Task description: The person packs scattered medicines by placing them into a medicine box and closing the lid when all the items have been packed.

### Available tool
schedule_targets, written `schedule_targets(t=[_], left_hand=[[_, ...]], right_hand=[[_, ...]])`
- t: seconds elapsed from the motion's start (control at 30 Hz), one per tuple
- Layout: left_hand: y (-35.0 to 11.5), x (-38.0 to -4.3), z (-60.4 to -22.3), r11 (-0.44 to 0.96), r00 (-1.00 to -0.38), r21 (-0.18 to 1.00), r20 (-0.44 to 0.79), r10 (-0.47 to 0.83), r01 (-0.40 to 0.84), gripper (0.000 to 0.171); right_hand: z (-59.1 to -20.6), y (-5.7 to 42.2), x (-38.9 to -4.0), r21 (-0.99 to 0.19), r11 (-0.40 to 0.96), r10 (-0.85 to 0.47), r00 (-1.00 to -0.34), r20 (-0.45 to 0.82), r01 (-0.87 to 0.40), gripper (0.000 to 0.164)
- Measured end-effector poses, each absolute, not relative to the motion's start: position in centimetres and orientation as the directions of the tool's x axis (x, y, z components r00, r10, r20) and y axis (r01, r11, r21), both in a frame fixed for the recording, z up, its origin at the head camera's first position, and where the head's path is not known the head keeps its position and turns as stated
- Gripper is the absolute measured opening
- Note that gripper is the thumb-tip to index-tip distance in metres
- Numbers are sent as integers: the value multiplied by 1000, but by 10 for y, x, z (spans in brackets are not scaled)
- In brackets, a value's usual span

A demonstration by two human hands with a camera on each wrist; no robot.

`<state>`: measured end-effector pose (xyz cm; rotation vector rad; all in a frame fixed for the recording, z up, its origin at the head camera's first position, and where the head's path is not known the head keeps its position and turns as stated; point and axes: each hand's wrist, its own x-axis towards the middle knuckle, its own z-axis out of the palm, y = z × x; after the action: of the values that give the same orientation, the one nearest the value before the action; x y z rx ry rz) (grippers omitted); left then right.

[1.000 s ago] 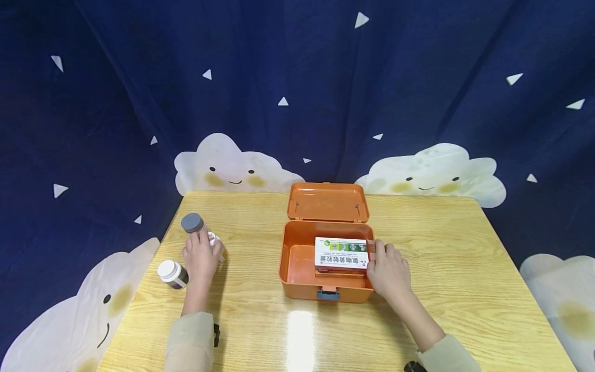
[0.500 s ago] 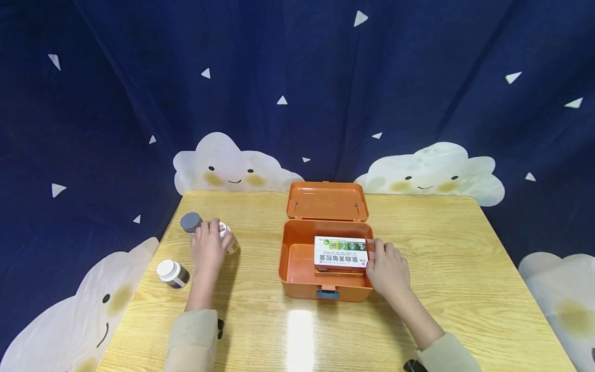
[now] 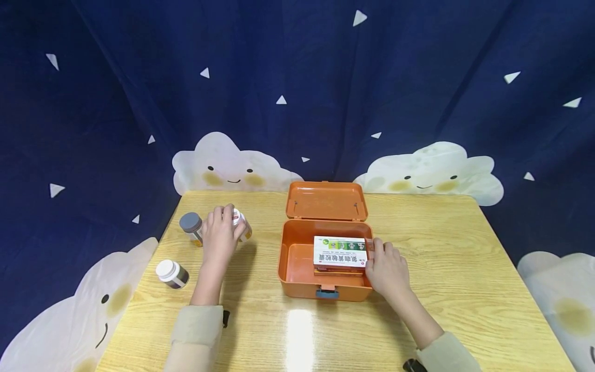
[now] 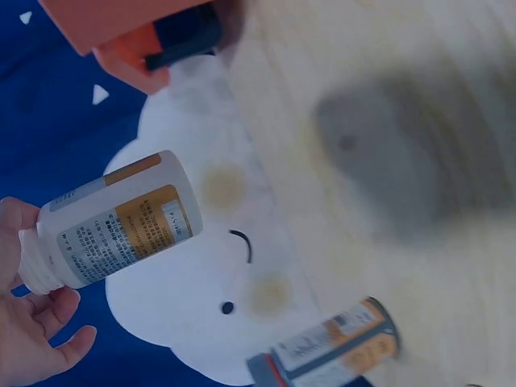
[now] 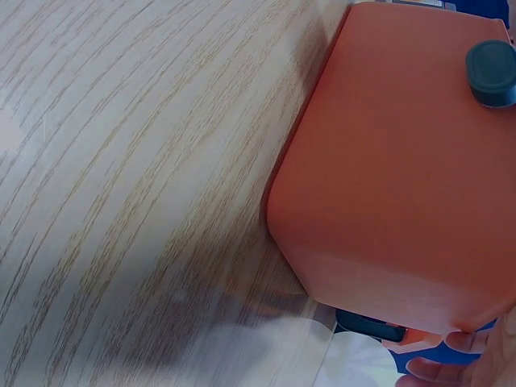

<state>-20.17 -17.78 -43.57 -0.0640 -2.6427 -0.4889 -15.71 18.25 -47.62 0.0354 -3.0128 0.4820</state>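
Observation:
My left hand (image 3: 219, 235) grips a white pill bottle (image 4: 129, 222) by its cap end, at the left of the table in the head view. The bottle has an orange and grey label and is tilted, held above the table. Beside that hand stands a grey-capped bottle (image 3: 191, 225). My right hand (image 3: 389, 268) holds the right rim of an open orange box (image 3: 297, 290), its thumb at the inner side. Inside the box, a white medicine carton (image 3: 340, 252) lies on top of another carton, on the right side. In the right wrist view, only some fingertips (image 5: 463, 343) show by the box edge.
A white-capped jar (image 3: 172, 274) with a dark label stands nearer the front left of the wooden table (image 3: 455, 258). The box's lid (image 3: 327, 201) is folded back. A dark blue curtain (image 3: 260, 62) with clouds hangs behind the table.
My left hand has moved rightward and a little away from me with the white pill bottle, off from the grey-capped bottle. My right hand stays on the box rim.

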Motion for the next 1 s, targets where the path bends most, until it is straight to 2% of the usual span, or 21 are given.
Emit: schedule_targets(t=[0.6,1.0], left_hand=[[-129,-208,-406,877,-803,323,586,111,356,40],[-101,-207,-405,836,-790,295,564,238,463,42]], right_hand=[[-477,183,-157,-307,951,-8,-995,104,-39,44],[-477,182,-158,-309,951,-6,-996,87,-33,44]])
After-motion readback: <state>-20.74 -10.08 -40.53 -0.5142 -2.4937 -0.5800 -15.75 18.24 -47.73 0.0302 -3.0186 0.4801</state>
